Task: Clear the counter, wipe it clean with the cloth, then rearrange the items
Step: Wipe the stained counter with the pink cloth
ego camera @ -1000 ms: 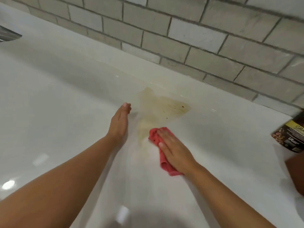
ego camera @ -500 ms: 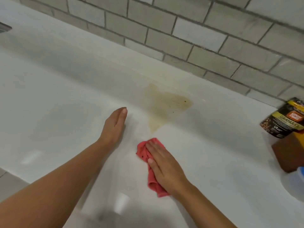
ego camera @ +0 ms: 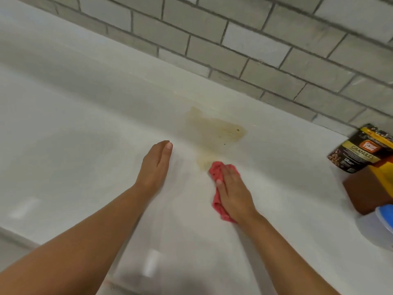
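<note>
**White counter (ego camera: 85, 145), grey tile wall (ego camera: 255, 50) behind: stain wipe under way**

Wiping step, going by the layout.

- Pressing red cloth (ego camera: 217, 170) flat to the counter under right hand (ego camera: 234, 192). Fingers straight and together, nothing curled round the fabric. Cloth poking out past the fingertips and again near the wrist.
- Far tip of cloth touching the near tail of the brownish stain (ego camera: 217, 128). Bulk of the stain further back, toward the wall.
- Left hand (ego camera: 156, 165) palm-down on bare counter just left of the stain. Fingers straight and closed up, holding nothing. Likely bracing.

Doing it well:
- Push forward and slightly right through the whole patch, up to the wall joint.
- Keep palm pressure even and overlap the strokes.
- Pull residue back toward the near edge, not sideways onto clean surface.
- Dark specks in the stain and on the cloth, so lift those, don't drag them.
- Refold to a clean face once loaded.
- Keep the left hand off the wet path.
- Probably several passes. Can't tell whether the stain is wet or dried on.

Surface and room:
- Glossy white top with soft light reflections near the front edge.
- Brick-pattern grey tile with dark grout.
- Off to the far right: dark granules pouch (ego camera: 359, 152) near the wall, brown box (ego camera: 370, 192) just in front of it, blue-lidded container (ego camera: 385, 218) nearest and cut off by the frame.
- All three well apart from the stain. Rearranging not yet begun, by the look of it.
</note>
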Action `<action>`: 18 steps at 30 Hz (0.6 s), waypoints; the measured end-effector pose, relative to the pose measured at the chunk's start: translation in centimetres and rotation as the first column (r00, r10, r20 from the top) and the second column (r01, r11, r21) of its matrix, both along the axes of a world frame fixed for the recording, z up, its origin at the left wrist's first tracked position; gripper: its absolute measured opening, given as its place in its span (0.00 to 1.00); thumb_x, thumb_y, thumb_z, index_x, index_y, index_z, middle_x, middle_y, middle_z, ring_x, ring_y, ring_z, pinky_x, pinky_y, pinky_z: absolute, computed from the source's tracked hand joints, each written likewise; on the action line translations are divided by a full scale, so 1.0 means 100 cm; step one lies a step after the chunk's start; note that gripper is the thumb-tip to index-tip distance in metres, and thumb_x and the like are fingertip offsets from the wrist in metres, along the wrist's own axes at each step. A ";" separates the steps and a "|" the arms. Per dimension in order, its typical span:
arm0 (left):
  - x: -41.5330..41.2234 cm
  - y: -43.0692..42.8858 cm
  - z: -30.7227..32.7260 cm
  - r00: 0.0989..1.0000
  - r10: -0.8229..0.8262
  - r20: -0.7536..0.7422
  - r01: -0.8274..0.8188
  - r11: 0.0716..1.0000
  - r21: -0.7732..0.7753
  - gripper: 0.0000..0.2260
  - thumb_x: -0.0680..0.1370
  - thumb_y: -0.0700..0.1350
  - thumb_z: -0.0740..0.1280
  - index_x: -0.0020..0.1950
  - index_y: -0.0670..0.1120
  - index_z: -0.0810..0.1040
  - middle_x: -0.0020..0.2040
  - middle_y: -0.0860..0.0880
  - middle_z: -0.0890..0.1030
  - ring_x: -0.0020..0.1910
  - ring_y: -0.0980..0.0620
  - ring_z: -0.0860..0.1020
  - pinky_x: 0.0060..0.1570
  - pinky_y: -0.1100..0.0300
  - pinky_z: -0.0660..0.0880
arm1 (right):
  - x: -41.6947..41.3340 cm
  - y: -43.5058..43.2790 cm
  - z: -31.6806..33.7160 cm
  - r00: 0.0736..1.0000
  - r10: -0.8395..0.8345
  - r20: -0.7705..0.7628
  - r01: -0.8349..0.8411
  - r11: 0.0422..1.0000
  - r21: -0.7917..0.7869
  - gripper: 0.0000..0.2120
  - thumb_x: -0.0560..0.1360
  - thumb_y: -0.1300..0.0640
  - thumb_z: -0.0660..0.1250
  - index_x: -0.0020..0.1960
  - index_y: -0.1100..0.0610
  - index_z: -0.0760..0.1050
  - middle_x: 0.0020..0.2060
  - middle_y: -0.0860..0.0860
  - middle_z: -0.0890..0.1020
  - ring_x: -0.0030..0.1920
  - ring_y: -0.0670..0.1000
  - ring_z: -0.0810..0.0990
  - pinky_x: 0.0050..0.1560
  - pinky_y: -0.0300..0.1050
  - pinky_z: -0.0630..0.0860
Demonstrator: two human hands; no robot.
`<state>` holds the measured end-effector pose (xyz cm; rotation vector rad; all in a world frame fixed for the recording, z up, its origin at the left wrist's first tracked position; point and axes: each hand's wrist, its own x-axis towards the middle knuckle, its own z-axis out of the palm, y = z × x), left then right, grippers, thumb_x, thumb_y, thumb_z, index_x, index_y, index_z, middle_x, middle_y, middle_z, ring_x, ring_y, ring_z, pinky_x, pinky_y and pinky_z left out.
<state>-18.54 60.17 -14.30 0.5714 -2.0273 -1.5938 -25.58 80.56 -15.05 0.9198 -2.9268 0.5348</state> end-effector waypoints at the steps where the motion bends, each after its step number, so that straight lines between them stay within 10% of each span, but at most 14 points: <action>1: 0.000 0.000 0.000 1.000 0.000 -0.004 0.000 1.000 0.000 0.19 0.81 0.53 0.54 0.67 0.45 0.72 0.61 0.54 0.74 0.61 0.57 0.71 0.59 0.66 0.62 | 0.029 0.001 0.000 0.995 0.098 -0.008 -0.098 0.995 -0.022 0.32 0.78 0.42 0.41 0.74 0.58 0.59 0.73 0.50 0.61 0.75 0.44 0.51 0.72 0.32 0.43; 5: 0.000 0.000 0.001 1.000 0.001 -0.003 -0.001 1.000 0.014 0.19 0.81 0.53 0.54 0.67 0.45 0.71 0.61 0.54 0.73 0.60 0.59 0.70 0.59 0.65 0.62 | 0.057 0.024 0.006 0.965 0.246 0.086 -0.243 0.969 -0.047 0.31 0.76 0.34 0.40 0.74 0.49 0.51 0.71 0.36 0.51 0.71 0.31 0.43 0.70 0.26 0.40; 10: -0.001 -0.001 -0.001 1.000 -0.008 0.005 0.008 1.000 0.018 0.19 0.81 0.52 0.54 0.67 0.45 0.71 0.59 0.55 0.73 0.60 0.59 0.70 0.59 0.66 0.62 | -0.074 0.062 -0.003 0.981 -0.167 0.099 0.175 0.981 -0.084 0.26 0.79 0.43 0.49 0.72 0.54 0.62 0.69 0.52 0.70 0.69 0.58 0.68 0.58 0.34 0.70; 13: -0.002 0.000 0.000 1.000 -0.017 0.004 0.017 1.000 0.007 0.18 0.81 0.52 0.54 0.66 0.45 0.71 0.58 0.56 0.73 0.59 0.59 0.69 0.59 0.66 0.62 | -0.110 0.033 -0.004 0.928 -0.369 0.059 0.371 0.928 -0.022 0.22 0.81 0.54 0.50 0.73 0.60 0.60 0.70 0.59 0.66 0.71 0.57 0.63 0.72 0.49 0.59; 18: 0.000 0.000 0.002 1.000 -0.024 -0.004 0.024 1.000 0.004 0.19 0.81 0.52 0.53 0.68 0.45 0.70 0.58 0.57 0.71 0.60 0.60 0.68 0.60 0.66 0.60 | -0.027 -0.056 -0.002 0.996 -0.086 0.016 0.087 0.994 -0.070 0.25 0.77 0.52 0.47 0.70 0.60 0.66 0.67 0.59 0.69 0.69 0.55 0.65 0.68 0.32 0.52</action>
